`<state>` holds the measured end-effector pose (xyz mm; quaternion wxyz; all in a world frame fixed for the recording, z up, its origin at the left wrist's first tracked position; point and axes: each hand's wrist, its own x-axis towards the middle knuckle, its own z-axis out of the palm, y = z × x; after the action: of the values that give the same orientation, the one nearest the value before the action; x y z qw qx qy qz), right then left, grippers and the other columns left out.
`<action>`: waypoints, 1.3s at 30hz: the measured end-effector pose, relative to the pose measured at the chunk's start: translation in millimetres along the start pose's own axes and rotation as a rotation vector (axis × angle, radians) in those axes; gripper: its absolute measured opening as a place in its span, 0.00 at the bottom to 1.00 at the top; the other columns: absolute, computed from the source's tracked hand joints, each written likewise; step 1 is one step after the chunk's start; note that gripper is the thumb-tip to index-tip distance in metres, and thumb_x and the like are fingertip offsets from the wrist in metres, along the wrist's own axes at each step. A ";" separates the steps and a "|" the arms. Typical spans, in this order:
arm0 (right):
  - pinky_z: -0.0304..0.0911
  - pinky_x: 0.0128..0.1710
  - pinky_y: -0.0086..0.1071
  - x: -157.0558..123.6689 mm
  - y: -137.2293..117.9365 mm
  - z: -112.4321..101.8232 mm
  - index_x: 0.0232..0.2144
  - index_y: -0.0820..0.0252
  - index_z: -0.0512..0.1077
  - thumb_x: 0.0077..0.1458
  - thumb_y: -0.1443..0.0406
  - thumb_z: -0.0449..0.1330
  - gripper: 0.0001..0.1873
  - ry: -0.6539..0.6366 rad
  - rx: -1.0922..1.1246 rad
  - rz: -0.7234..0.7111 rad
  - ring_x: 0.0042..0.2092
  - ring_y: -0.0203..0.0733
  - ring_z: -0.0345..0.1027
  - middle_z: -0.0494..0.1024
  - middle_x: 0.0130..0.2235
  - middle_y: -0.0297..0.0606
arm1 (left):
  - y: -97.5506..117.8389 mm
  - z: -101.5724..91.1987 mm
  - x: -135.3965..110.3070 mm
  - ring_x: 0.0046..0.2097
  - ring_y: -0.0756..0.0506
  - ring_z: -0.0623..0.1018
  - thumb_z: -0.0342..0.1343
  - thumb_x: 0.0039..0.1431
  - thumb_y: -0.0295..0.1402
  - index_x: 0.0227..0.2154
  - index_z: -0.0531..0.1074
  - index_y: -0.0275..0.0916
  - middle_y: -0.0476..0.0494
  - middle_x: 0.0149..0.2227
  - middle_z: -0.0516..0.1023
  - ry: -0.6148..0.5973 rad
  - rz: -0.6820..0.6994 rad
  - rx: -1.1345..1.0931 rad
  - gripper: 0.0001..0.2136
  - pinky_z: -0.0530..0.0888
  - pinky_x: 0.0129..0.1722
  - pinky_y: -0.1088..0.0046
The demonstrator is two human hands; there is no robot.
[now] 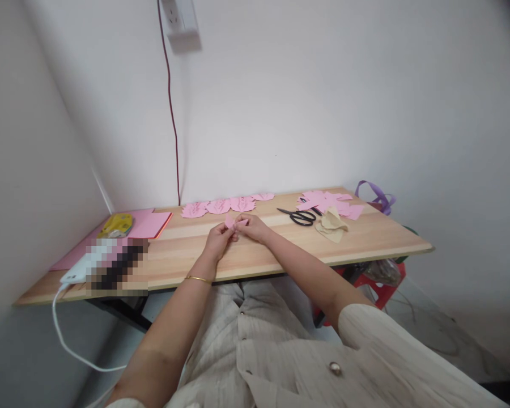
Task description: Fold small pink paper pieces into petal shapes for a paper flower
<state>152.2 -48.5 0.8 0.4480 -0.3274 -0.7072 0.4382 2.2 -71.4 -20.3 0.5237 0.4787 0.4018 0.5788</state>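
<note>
Left of the black-handled scissors (296, 215), I see left hand (217, 242) and right hand (255, 227) finger-pinching pink paper (229, 221) — I'd press lightly, edges aligned.

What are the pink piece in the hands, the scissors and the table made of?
Pink piece: probably paper, matte and thin-looking. Scissors: probably metal, dark, with slim, pointed blades. Table: wood or wood-look board, smooth, with streaky grain.
</note>
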 end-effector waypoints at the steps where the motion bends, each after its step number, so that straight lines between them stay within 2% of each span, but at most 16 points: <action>1: 0.55 0.30 0.27 -0.7 -1.0 -0.6 0.25 0.63 0.68 0.44 0.59 0.59 0.11 -0.003 -0.016 -0.010 0.27 0.32 0.58 0.69 0.24 0.30 | 0.0 -0.1 -0.3 0.23 0.53 0.71 0.69 0.38 0.40 0.26 0.72 0.33 0.49 0.21 0.73 -0.005 0.004 0.013 0.17 0.70 0.28 0.74; 8: 0.55 0.31 0.27 -0.2 -0.4 -1.9 0.25 0.63 0.69 0.49 0.58 0.56 0.12 0.010 -0.062 -0.037 0.28 0.32 0.57 0.67 0.24 0.30 | 1.1 -0.5 -1.5 0.21 0.53 0.70 0.67 0.39 0.36 0.24 0.70 0.34 0.50 0.19 0.72 0.000 0.005 0.035 0.14 0.67 0.26 0.75; 12: 0.54 0.29 0.27 1.3 0.6 -2.0 0.23 0.63 0.67 0.52 0.53 0.54 0.18 0.029 -0.046 -0.012 0.27 0.33 0.56 0.66 0.22 0.30 | 1.6 0.7 -1.5 0.21 0.53 0.69 0.66 0.39 0.35 0.24 0.70 0.34 0.50 0.18 0.71 0.018 -0.003 0.023 0.13 0.67 0.26 0.75; 18: 0.55 0.30 0.26 -1.2 -0.2 -2.1 0.27 0.63 0.70 0.44 0.57 0.61 0.14 -0.019 -0.017 0.026 0.27 0.32 0.58 0.70 0.24 0.30 | 3.1 1.2 -2.7 0.21 0.53 0.69 0.66 0.41 0.38 0.25 0.70 0.34 0.50 0.18 0.70 -0.024 -0.003 0.019 0.14 0.65 0.26 0.76; 22: 0.55 0.30 0.27 -1.2 -1.0 -1.9 0.26 0.63 0.70 0.47 0.56 0.58 0.14 0.003 -0.007 0.029 0.27 0.32 0.58 0.69 0.23 0.30 | 3.4 0.8 -2.8 0.21 0.53 0.69 0.66 0.40 0.37 0.25 0.71 0.34 0.50 0.18 0.70 -0.012 0.004 0.074 0.13 0.64 0.25 0.76; 26: 0.55 0.30 0.27 0.5 -2.5 -2.0 0.26 0.63 0.69 0.49 0.54 0.56 0.16 0.016 0.018 0.048 0.28 0.33 0.59 0.69 0.23 0.31 | 3.5 1.3 -2.0 0.21 0.53 0.69 0.66 0.39 0.36 0.25 0.72 0.33 0.50 0.18 0.71 0.007 -0.002 0.038 0.13 0.66 0.26 0.75; 33: 0.55 0.30 0.26 -0.6 -1.4 -1.4 0.26 0.62 0.69 0.44 0.60 0.59 0.10 -0.026 -0.016 0.043 0.28 0.32 0.59 0.69 0.24 0.30 | 4.5 0.9 -1.2 0.23 0.53 0.69 0.67 0.39 0.36 0.25 0.72 0.33 0.49 0.21 0.71 0.005 -0.005 0.019 0.13 0.69 0.27 0.74; 39: 0.55 0.30 0.26 0.9 -2.0 -2.5 0.27 0.63 0.69 0.45 0.60 0.58 0.11 0.032 -0.001 0.038 0.28 0.32 0.60 0.69 0.25 0.30 | 3.0 -0.1 -1.6 0.23 0.52 0.70 0.67 0.38 0.37 0.23 0.70 0.34 0.49 0.21 0.72 -0.009 -0.005 0.036 0.14 0.69 0.27 0.74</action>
<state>154.0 -47.7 3.4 0.4507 -0.3481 -0.6937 0.4410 1.4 -73.4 -17.6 0.5183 0.4897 0.4108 0.5681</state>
